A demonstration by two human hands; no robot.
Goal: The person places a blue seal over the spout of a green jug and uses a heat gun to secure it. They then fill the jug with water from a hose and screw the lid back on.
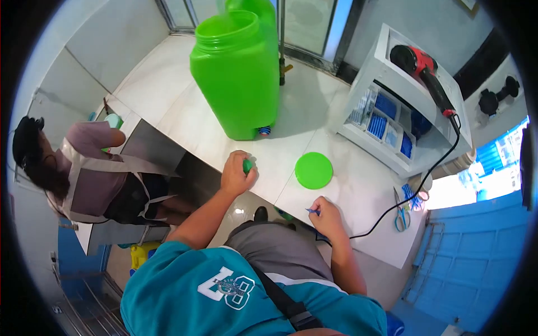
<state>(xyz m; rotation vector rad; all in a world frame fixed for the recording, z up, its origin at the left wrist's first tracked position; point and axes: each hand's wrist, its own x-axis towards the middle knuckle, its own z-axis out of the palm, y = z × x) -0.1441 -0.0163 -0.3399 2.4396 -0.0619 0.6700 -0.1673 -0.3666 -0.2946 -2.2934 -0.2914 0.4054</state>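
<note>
My left hand (237,175) is closed around a small dark-green piece (247,166), which could be a cap, at the front edge of the white counter. To its right, my right hand (328,217) pinches a thin blue strip (312,211) at the same edge. Between and beyond my hands lies a flat, round, bright green lid (314,170). A large green plastic container (235,78) stands upright with its wide mouth uncovered. Near its base is a small dark striped fitting (264,131).
On the right stands a white cabinet (367,151) with packets inside and a red-and-black heat gun (417,64) on top. The gun's black cord (426,182) trails across the counter near scissors (402,215). A person in an apron (106,173) works at my left.
</note>
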